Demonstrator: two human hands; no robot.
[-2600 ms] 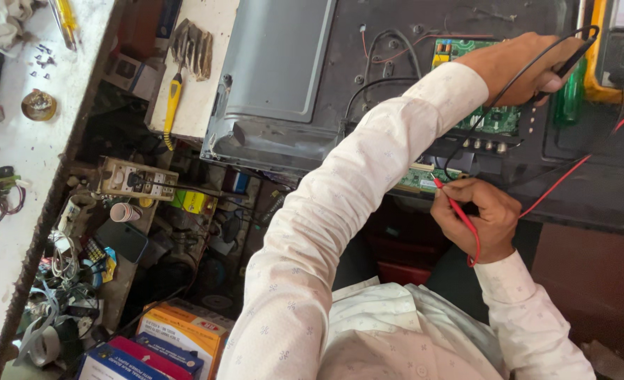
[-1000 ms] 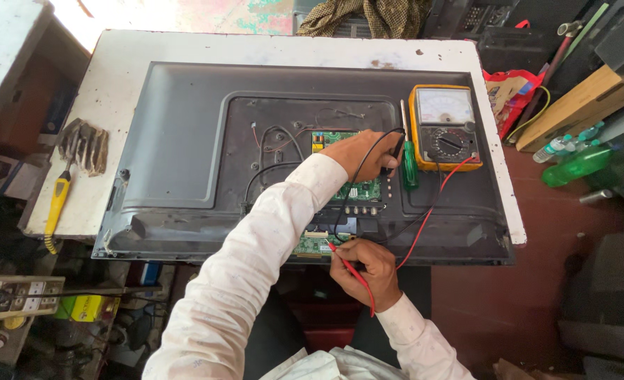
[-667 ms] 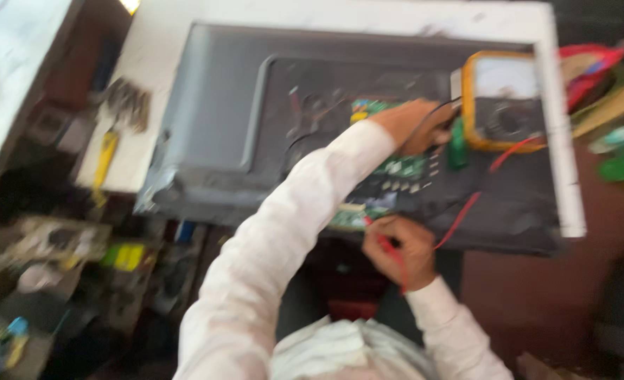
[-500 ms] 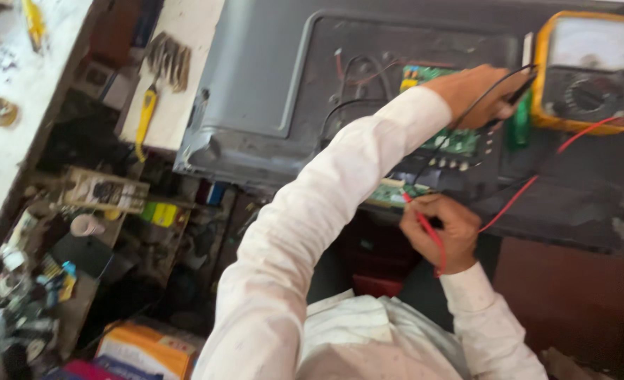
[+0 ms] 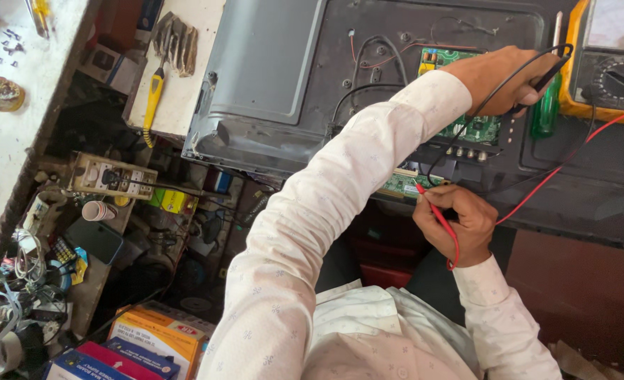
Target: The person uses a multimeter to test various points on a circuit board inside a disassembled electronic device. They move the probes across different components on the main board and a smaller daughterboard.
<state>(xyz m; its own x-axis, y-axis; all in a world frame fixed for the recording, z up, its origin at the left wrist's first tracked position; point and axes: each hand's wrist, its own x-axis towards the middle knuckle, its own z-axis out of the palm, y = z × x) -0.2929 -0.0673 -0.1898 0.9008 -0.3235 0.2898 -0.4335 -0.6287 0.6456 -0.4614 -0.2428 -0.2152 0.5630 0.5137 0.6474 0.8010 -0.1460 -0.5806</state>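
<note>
The green circuit board [image 5: 467,119] sits in the opened back of the television [image 5: 312,77] on the counter [image 5: 185,105]. My left hand [image 5: 498,81] rests over it, fingers pinching the black probe [image 5: 548,70]. My right hand [image 5: 460,225], nearer me, pinches the red probe [image 5: 431,207], tip angled up-left toward the board's lower edge.

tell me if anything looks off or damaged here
The dark grey flat-panel set lies face down with its back partly open, baring the green circuit board. Its lower left corner overhangs the white bench. No damage shows.
</note>
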